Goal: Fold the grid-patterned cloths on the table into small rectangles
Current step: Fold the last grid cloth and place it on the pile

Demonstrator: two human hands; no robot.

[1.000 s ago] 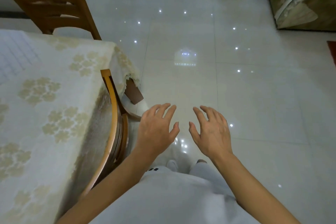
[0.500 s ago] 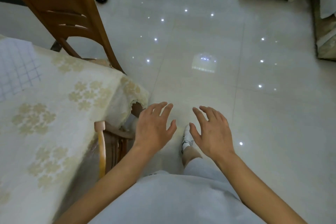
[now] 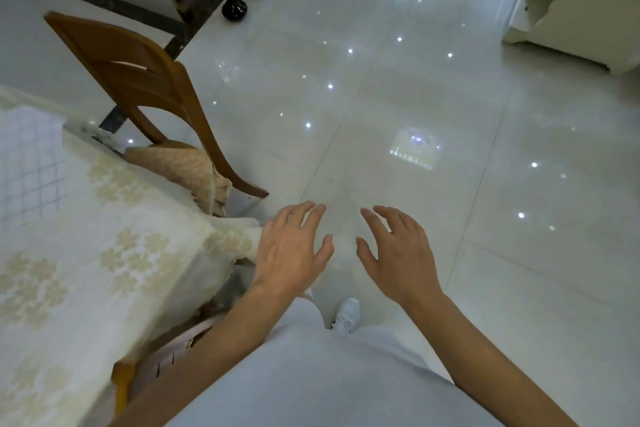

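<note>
While on the table (image 3: 104,270), grid cloth (image 3: 27,163) well apart from left hand (image 3: 291,253), right hand (image 3: 398,253): fingers (image 3: 303,217) spread, empty.

Both hands out in front of the body, side by side at about the same height, backs up and palms facing down. The left hand (image 3: 289,255) has its fingers nearly straight and slightly fanned, thumb angled inward toward the other hand; it holds nothing. The right hand (image 3: 398,255) is much the same: fingers loosely spread, a little curved at the tips, thumb pointing inward, nothing held. Thumbs near each other with a gap between, not touching. The left forearm (image 3: 214,350) is bare and runs up from lower left; the right forearm (image 3: 481,357) is bare and comes in from lower right. Wrists roughly straight.
</note>
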